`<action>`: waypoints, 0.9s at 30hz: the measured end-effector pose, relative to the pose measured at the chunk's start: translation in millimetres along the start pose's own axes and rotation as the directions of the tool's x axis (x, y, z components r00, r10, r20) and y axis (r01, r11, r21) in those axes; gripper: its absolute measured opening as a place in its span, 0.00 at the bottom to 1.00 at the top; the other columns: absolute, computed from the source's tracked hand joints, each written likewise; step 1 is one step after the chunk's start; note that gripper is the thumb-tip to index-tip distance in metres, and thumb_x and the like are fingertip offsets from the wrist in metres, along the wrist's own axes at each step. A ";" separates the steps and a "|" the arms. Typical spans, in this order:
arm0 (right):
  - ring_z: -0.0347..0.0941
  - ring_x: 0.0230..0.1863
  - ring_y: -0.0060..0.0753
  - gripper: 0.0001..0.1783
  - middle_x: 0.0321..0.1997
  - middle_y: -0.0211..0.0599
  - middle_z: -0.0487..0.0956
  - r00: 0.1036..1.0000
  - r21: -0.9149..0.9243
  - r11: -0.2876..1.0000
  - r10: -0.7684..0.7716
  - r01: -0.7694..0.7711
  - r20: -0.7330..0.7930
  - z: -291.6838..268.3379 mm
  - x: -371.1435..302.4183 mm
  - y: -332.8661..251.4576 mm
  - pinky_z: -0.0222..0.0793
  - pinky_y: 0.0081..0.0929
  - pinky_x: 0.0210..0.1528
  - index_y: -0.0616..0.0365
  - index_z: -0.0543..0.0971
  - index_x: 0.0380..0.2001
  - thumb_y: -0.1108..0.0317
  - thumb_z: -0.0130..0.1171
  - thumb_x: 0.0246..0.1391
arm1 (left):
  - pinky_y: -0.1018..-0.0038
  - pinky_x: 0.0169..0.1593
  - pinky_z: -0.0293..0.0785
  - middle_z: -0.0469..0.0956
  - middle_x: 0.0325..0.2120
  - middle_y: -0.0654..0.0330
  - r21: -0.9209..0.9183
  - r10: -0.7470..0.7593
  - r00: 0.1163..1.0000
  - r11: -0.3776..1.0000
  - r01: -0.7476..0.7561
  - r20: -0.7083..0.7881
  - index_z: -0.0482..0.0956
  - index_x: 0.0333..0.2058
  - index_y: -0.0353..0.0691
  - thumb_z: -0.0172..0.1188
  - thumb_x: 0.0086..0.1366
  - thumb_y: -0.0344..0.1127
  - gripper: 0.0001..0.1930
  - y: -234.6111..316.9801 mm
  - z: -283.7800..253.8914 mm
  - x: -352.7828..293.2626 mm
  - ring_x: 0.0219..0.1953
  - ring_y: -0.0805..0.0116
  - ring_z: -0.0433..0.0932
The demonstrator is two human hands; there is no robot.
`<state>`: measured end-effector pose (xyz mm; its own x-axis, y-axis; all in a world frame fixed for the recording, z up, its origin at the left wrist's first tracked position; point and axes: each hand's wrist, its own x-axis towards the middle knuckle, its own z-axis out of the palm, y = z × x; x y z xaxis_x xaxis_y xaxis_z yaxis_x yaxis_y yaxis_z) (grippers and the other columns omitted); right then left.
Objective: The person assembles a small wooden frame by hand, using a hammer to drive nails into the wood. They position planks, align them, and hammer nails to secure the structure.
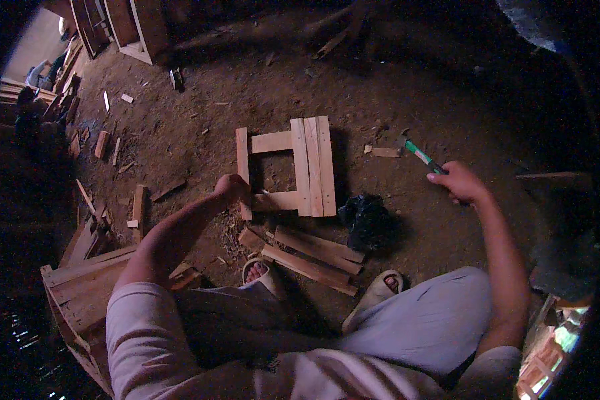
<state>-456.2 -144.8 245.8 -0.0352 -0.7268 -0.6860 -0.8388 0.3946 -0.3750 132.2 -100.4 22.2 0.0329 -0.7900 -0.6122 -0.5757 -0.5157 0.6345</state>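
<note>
Our left grip (232, 189) curls round the left strip (243, 153) of the frame (304, 167), which lies on the floor (200, 120) between our hands; pressing it down steadily, well clear of any blow, should serve us. Farther right, the hammer (418, 155) is apart from the frame, closed in our right grip (461, 183); square, measured strikes would suit best.

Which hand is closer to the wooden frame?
Left. The left hand holds the wooden frame by its left edge; the right hand is beyond its right side, gripping a hammer.
</note>
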 end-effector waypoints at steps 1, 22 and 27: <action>0.59 0.13 0.19 0.20 0.16 0.23 0.64 1.000 0.020 1.000 0.002 -0.002 -0.005 -1.1 -1.2 2.4 0.56 0.25 0.14 0.54 0.71 0.26 0.49 0.63 0.55 | 0.67 0.35 0.77 0.83 0.25 0.60 0.096 0.051 0.999 0.994 -0.053 0.019 0.85 0.32 0.39 0.63 0.57 0.32 0.06 6.4 -0.9 5.9 0.28 0.70 0.80; 0.54 0.13 0.13 0.11 0.21 0.21 0.62 0.989 0.367 0.929 0.004 -0.058 0.146 88.4 -63.8 -94.9 0.53 0.17 0.11 0.51 0.69 0.37 0.58 0.57 0.61 | 0.72 0.42 0.77 0.84 0.35 0.52 -0.148 0.257 0.809 0.910 -0.386 -0.529 0.83 0.40 0.35 0.65 0.58 0.29 0.11 -17.4 38.6 -96.9 0.38 0.66 0.83; 0.54 0.12 0.13 0.10 0.19 0.20 0.61 0.964 0.459 0.886 -0.059 -0.068 0.258 167.0 -45.2 -121.6 0.52 0.18 0.11 0.51 0.69 0.37 0.60 0.56 0.62 | 0.74 0.40 0.76 0.84 0.32 0.55 -0.265 0.186 0.808 0.883 -0.387 -0.559 0.83 0.36 0.34 0.65 0.59 0.31 0.08 -34.3 32.1 -87.7 0.34 0.71 0.82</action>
<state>-261.8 -66.0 218.3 0.1560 -0.5792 -0.8001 -0.4910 0.6574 -0.5716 122.8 -2.8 38.9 0.3760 -0.9197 -0.1131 -0.3043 -0.2378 0.9224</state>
